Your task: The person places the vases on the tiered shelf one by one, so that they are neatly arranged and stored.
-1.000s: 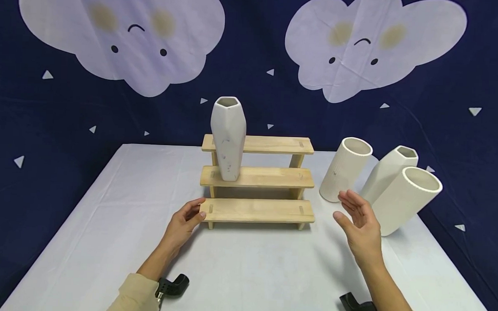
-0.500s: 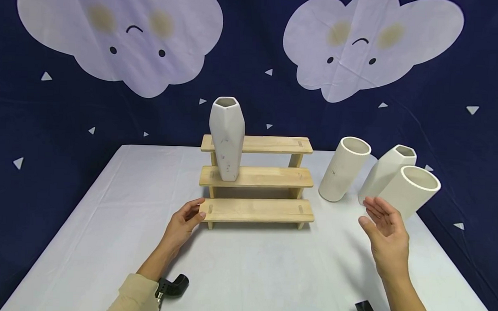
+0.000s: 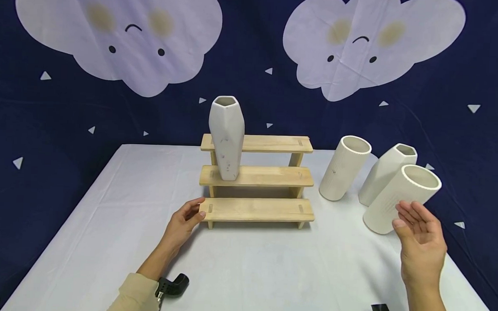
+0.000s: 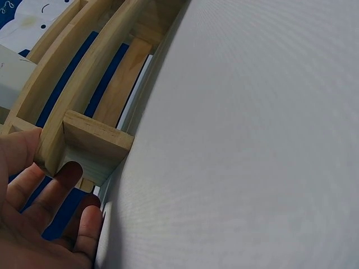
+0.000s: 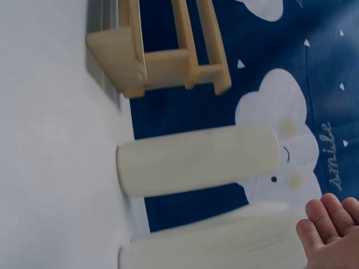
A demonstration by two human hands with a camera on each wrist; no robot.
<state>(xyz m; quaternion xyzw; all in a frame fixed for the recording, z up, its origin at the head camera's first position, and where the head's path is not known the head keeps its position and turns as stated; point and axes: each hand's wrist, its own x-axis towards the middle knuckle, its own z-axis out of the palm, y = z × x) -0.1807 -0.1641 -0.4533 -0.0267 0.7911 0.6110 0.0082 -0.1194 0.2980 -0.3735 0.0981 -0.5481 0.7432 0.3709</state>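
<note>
My left hand (image 3: 181,225) pinches the left end of the lowest step of a three-step wooden stand (image 3: 256,209), thumb on top and fingers beneath, as the left wrist view shows. A white faceted vase (image 3: 226,141) stands upright on the left part of the middle step. At the right, my right hand (image 3: 423,246) is held with fingers extended and thumb apart, just in front of a white cylindrical vase (image 3: 389,201); it holds nothing, and whether it touches the vase cannot be told. Behind are another faceted vase (image 3: 384,176) and a ribbed cylindrical vase (image 3: 342,172).
A white cloth covers the table (image 3: 245,270). Behind it hangs a dark blue curtain (image 3: 252,68) with clouds and small triangles. The table's right edge runs close to my right hand.
My right hand has moved rightward, past the front of the nearest cylindrical vase, uncovering its base. The left hand keeps its grip on the stand, and the vases have not moved.
</note>
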